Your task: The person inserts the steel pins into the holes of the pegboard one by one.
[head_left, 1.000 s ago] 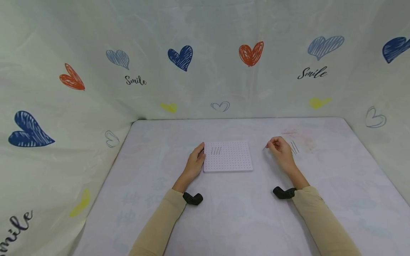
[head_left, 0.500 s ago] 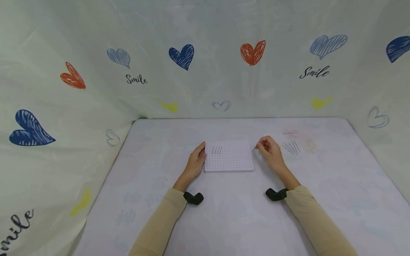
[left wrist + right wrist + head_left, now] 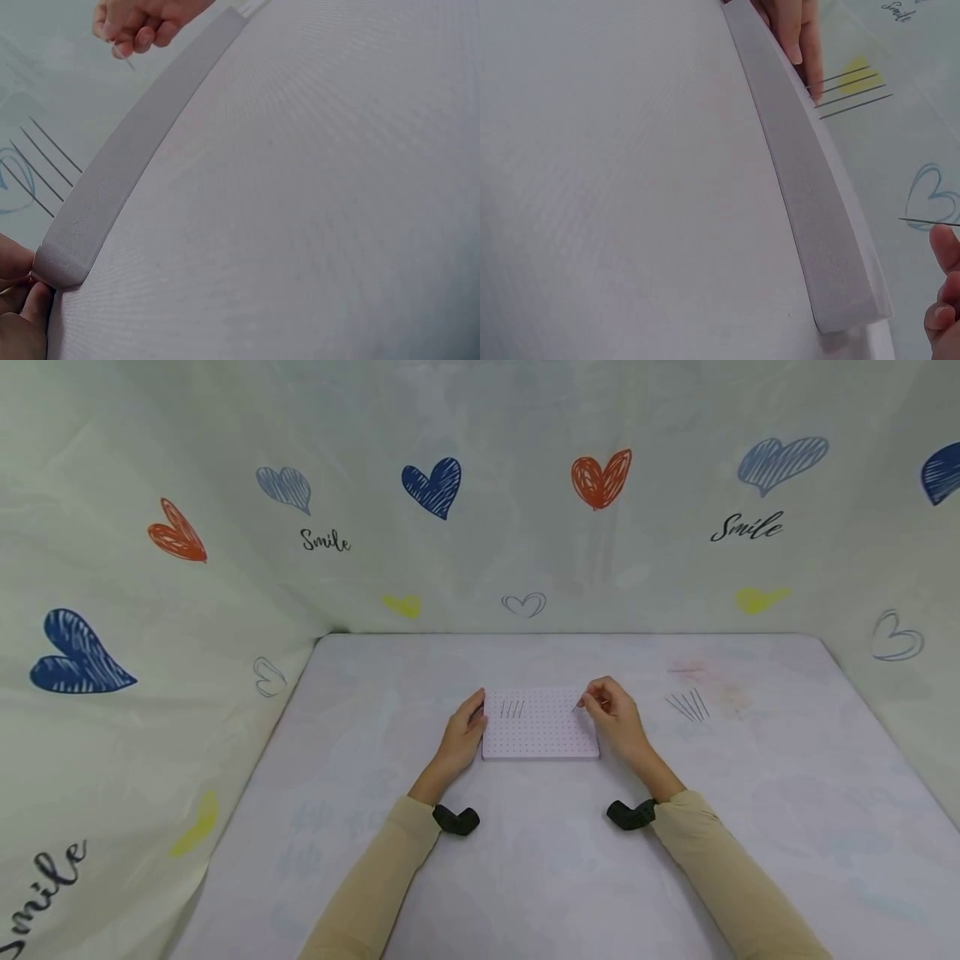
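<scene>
Left hand gripping pegboard, right hand pinching pin, "Smile" lettering behind

1. Head: from above, facing forward and down over the bench, far enough back to frame the board and printed sheet beyond.
2. Left wrist: low, close, tilted, looking along the board's near edge from its left end.
3. Right wrist: likewise, from the right end.
4. All three share that edge and four pins.

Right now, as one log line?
left hand: holds pegboard; right hand: pinches pin; pegboard: four standing pins; table: loose pins
</scene>
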`<state>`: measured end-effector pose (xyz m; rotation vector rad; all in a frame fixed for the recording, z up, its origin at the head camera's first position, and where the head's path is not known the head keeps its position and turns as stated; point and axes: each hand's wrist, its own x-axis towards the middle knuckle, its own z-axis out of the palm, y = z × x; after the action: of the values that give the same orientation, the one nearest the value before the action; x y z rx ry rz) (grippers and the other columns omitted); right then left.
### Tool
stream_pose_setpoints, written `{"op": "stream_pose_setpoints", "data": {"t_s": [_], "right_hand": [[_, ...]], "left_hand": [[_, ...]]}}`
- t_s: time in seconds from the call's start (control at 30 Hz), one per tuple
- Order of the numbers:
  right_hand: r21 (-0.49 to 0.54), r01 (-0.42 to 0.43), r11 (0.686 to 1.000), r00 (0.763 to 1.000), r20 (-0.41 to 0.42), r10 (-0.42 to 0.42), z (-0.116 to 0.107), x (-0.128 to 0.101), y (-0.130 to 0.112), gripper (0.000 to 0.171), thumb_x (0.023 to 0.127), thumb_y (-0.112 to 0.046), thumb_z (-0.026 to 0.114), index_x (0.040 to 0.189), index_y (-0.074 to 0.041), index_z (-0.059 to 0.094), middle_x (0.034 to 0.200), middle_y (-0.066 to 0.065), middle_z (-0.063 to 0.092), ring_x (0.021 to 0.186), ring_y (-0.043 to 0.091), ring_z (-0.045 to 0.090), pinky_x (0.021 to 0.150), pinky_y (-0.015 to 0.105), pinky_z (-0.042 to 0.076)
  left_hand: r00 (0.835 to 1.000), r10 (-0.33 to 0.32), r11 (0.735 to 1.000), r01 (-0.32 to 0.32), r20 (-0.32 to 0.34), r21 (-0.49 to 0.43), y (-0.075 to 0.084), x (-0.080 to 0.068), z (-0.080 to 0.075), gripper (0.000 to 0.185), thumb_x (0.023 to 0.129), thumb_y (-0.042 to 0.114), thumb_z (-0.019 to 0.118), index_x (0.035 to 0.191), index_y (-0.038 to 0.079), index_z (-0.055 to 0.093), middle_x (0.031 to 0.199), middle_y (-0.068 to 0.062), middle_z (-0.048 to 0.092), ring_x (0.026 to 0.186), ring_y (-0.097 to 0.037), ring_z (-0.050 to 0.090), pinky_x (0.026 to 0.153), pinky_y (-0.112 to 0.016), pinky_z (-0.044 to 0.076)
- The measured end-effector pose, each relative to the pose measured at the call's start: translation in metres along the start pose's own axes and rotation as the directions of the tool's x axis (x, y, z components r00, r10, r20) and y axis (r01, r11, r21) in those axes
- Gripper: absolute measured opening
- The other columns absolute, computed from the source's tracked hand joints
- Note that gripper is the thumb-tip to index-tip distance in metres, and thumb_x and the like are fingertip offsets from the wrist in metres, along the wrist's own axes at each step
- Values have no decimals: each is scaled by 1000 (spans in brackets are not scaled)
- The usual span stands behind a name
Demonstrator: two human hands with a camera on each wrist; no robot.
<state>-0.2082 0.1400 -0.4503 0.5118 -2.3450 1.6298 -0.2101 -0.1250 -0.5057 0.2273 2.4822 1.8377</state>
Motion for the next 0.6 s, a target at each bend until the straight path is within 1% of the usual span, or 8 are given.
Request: {"op": "stream_pose_setpoints", "data": {"t_s": [0.1,0.3,0.37,0.53,0.6], "right_hand": [[18,5,1000,1000,7,-5,4,1,-2,4,95,11,53,95,14,52,87,30,63,75,19,54,60,15,42],[52,2,999,1000,22,-3,14,3,-3,4,96,10,54,97,14,54,87,30,64,75,24,52,59,14,40],[51,7,999,1000,21,-8,17,3,-3,2,95,12,54,96,12,56,87,30,64,74,23,52,59,14,39],[48,14,999,999,28,-16,25,5,-6,5,95,13,54,94,8,56,86,28,65,75,23,50,60,15,38],[41,13,999,999,34,-15,29,6,-1,4,95,11,55,94,8,56,86,27,66,75,24,49,60,16,37]], "left_hand": [[1000,-3,1000,3,3,3,-1,1,0,51,106,-1,40,154,-4,25,161,-17,24,146,-27,29,118,-32,29],[1000,0,1000,0,9,4,-1,1,-1,52,106,-1,40,155,-5,24,161,-18,24,146,-27,29,118,-33,29],[1000,2,1000,-2,10,6,0,1,-1,52,106,-1,40,155,-5,24,161,-18,24,146,-28,29,118,-34,29],[1000,6,1000,-6,4,4,-1,0,-1,51,105,-1,40,154,-5,25,161,-18,25,146,-28,29,118,-34,29],[1000,8,1000,-8,6,1,-2,1,-1,51,105,-2,40,154,-5,25,161,-18,25,146,-28,29,118,-33,29]]}}
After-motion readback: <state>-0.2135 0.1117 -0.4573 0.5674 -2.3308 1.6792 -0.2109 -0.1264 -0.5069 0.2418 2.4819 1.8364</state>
